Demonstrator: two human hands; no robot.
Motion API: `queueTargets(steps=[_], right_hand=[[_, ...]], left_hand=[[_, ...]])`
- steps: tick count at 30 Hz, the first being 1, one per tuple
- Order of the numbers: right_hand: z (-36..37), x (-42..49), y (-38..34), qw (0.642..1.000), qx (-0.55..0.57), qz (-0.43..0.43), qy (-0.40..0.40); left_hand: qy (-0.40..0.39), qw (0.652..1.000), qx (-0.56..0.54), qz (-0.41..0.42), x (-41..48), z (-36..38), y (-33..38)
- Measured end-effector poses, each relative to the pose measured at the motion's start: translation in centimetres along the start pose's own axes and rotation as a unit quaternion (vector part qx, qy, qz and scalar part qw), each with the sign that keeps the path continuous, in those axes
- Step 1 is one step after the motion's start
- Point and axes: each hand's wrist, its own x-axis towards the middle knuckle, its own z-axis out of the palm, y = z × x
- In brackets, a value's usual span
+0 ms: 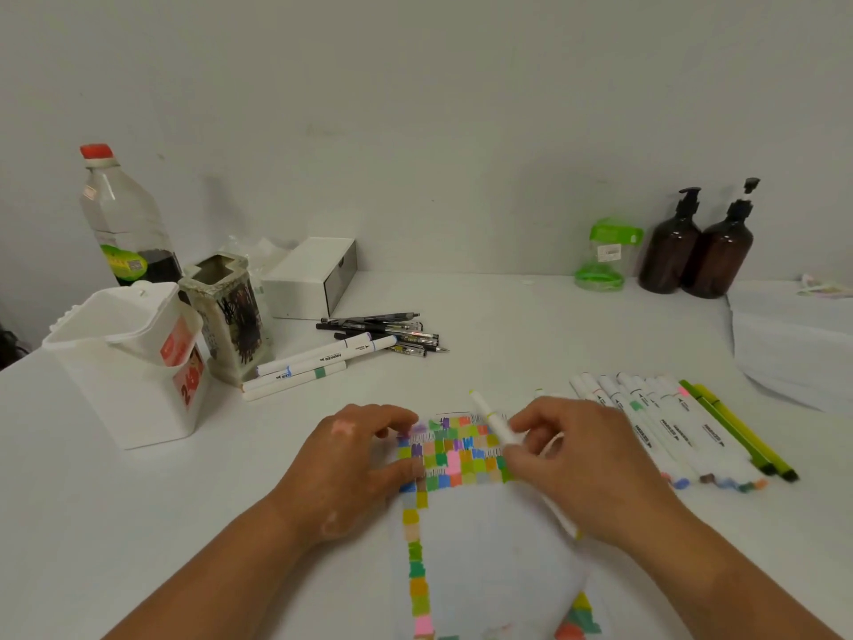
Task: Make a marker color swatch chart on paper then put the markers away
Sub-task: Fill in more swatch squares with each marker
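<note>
A sheet of paper (484, 547) lies in front of me, its top rows and left edge filled with coloured swatches (454, 457). My left hand (351, 468) rests on the sheet's upper left corner, fingers lightly bent. My right hand (572, 459) grips a white marker (491, 418) that stands tilted over the top swatch rows. A row of white markers (664, 427) lies to the right of that hand, with two green fineliners (738, 431) beside them. Three more white markers (318, 362) lie at the middle left.
A white plastic caddy (124, 362) and a square pen holder (231, 316) stand at the left, in front of a red-capped bottle (124, 219). Black pens (392, 332) lie near a white box (314, 277). Two brown pump bottles (697, 247), a green container (604, 256) and stacked paper (794, 339) occupy the right.
</note>
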Motion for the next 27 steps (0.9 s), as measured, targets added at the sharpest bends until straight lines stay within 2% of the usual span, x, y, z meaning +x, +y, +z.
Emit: queueTargets(steps=[3,9,13,16,18,22,27], right_hand=[[-0.7,0.9,1.4,0.993,-0.085,0.041,0.07],[0.3,1.4,2.7,0.981,-0.171,0.058,0.073],[0.2,1.3,2.9,0.98,-0.167,0.058,0.089],[-0.1,1.2,2.7,0.98,-0.169,0.066,0.079],[-0.4,1.2,2.6,0.982,-0.16,0.065,0.08],[-0.7,1.2,2.6,0.982,-0.171,0.063,0.053],[-0.4,1.1,2.4,0.98,-0.183,0.055,0.052]], left_hand=[[-0.004,0.998,0.055,0.008,0.3,-0.1,-0.7],[-0.009,0.998,0.064,-0.016,0.3,-0.9,-2.0],[0.098,0.991,0.051,-0.073,0.2,-1.8,-3.7],[0.193,0.97,0.103,-0.11,1.3,-2.8,-5.0],[0.216,0.956,0.169,-0.109,2.4,-3.5,-5.6],[0.162,0.936,0.291,-0.112,4.4,-4.5,-6.8],[0.115,0.935,0.322,-0.095,6.1,-4.0,-7.4]])
